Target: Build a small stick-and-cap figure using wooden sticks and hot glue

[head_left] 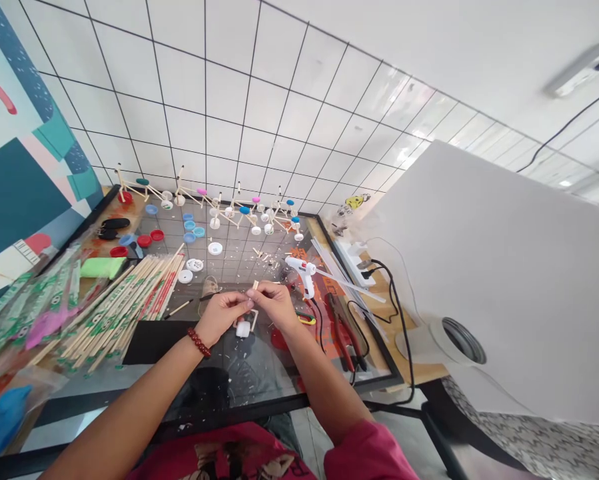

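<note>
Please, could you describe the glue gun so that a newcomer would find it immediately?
On the glass table, look beyond and right of the right hand. The glue gun rests there, pointing left. Unlike the red-handled tool nearby, it is white.

- Black-framed glass table [264,377], under the left hand [224,313] and the right hand [275,303]
- Wrapped chopsticks [124,310], to the left of the left hand
- Hot-glue gun [305,275], ahead-right of the right hand
- Stick-and-cap models [244,210], beyond both hands
</note>
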A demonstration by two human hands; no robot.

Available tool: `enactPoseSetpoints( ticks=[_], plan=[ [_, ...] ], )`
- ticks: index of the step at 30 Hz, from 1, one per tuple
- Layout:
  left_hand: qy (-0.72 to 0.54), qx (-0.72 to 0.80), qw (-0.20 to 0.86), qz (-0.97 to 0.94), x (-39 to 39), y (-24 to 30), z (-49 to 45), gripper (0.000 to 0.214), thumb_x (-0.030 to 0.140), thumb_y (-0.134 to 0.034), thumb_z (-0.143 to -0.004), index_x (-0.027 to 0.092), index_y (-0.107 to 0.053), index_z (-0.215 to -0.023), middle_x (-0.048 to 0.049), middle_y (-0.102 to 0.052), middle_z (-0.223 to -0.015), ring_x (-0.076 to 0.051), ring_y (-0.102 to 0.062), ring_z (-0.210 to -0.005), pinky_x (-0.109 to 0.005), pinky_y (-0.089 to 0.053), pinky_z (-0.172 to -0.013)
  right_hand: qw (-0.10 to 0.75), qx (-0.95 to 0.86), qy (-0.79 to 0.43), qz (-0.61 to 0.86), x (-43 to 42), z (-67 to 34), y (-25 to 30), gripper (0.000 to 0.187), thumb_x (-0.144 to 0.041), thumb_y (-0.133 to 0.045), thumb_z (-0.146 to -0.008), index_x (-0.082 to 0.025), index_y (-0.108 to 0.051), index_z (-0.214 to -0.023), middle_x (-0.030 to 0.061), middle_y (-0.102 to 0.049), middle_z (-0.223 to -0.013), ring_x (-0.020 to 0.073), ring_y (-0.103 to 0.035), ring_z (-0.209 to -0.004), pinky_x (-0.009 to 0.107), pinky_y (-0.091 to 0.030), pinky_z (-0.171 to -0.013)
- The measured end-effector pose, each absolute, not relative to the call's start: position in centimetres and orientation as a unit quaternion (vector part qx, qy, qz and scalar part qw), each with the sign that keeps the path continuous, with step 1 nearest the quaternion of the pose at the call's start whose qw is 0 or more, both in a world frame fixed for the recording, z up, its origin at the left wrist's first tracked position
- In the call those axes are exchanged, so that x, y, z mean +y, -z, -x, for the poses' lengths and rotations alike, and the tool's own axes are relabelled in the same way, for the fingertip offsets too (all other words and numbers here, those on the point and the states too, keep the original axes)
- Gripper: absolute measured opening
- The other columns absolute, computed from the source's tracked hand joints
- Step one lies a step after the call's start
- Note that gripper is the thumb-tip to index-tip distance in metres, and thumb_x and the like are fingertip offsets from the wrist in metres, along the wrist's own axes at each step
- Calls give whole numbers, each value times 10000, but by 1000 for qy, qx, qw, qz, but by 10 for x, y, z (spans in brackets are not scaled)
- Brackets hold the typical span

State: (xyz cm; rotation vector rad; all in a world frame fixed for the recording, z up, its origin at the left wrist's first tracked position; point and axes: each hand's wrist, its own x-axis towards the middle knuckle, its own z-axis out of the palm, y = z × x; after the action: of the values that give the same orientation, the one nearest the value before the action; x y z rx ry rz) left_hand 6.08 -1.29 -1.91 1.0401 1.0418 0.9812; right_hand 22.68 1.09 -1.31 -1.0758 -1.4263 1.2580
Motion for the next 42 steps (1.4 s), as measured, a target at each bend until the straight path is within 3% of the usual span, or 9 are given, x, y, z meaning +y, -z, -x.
enactPoseSetpoints(
  ticks=[16,20,27,35,42],
  plan=[
    [-402,472,629,-469,-15,20,-61,358,553,-880,-690,212,-774,-671,-23,-670,-625,-147,-567,-539,-283,-443,-551,446,-569,-516,460,9,-223,14,557,-705,-833,-763,-221,-654,-553,-2,-546,-611,149,-464,-621,319,-378,-631],
    [-390,484,636,-458,-16,19,-61,406,581,-899,-655,203,-753,-626,-29,-672,-614,-151,-569,-537,-281,-428,-541,451,-558,-529,453,8,-223,13,540,-711,-818,-769,-221,-683,-588,14,-597,-642,161,-505,-647,320,-410,-649],
    [-381,464,690,-404,-15,14,-59,576,781,-810,-706,206,-806,-718,-99,-771,-745,-227,-661,-644,-343,-498,-599,470,-524,-525,479,9,-225,11,537,-743,-819,-745,-237,-715,-597,23,-603,-620,180,-518,-635,338,-435,-639],
    [-370,469,682,-422,-16,10,-57,382,554,-957,-605,206,-814,-667,-56,-721,-637,-178,-587,-569,-342,-492,-614,467,-507,-549,472,10,-223,14,629,-857,-714,-756,-240,-790,-658,24,-602,-590,172,-506,-620,328,-432,-634],
    [-371,454,706,-396,-14,9,-54,396,570,-955,-617,206,-838,-718,-80,-766,-710,-194,-646,-624,-346,-538,-641,474,-498,-547,477,11,-225,13,455,-674,-848,-719,-226,-780,-684,12,-629,-614,165,-540,-623,330,-466,-659]
  ],
)
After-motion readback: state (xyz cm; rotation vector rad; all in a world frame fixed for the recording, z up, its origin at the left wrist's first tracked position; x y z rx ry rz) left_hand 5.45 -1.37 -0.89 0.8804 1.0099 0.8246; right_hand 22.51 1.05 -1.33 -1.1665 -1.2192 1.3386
